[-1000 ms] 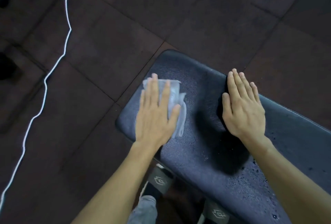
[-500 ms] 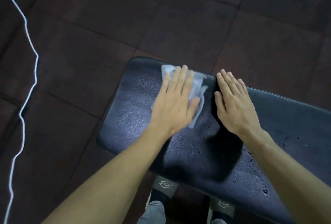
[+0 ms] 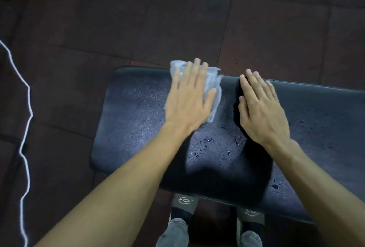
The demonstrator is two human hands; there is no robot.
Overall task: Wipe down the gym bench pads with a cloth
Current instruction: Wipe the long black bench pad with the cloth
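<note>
— Where is the cloth (image 3: 212,83) right now?

— Flat on the bench pad (image 3: 134,120), up against its far edge, pinned under the left hand (image 3: 189,98). A pale corner sticks out past the fingertips and a strip shows along the thumb side.

— And the grip?

— Not a pinch at all. The left hand's fingers are straight and close together, palm pressing the cloth down. The right hand (image 3: 260,108) lies just beside it, fingers straight too, resting bare on the pad with nothing under it.

— Which way does the pad run from there?

— Its long axis goes left to right across the view. The rounded end is off to the left of the cloth; the rest stretches away right, under and past the right hand, out of view.

— So what does the next stroke turn on?

— I'd judge it's the water drops (image 3: 205,146). They sit on the near side of the cloth, between the two forearms, with more farther right. The left hand is the one on the cloth, so a pull back toward the body looks the likely stroke.

— Arm pose?

— Both forearms reach forward from the bottom of the view, the left angled in from the lower left, wrists low on the pad.
</note>
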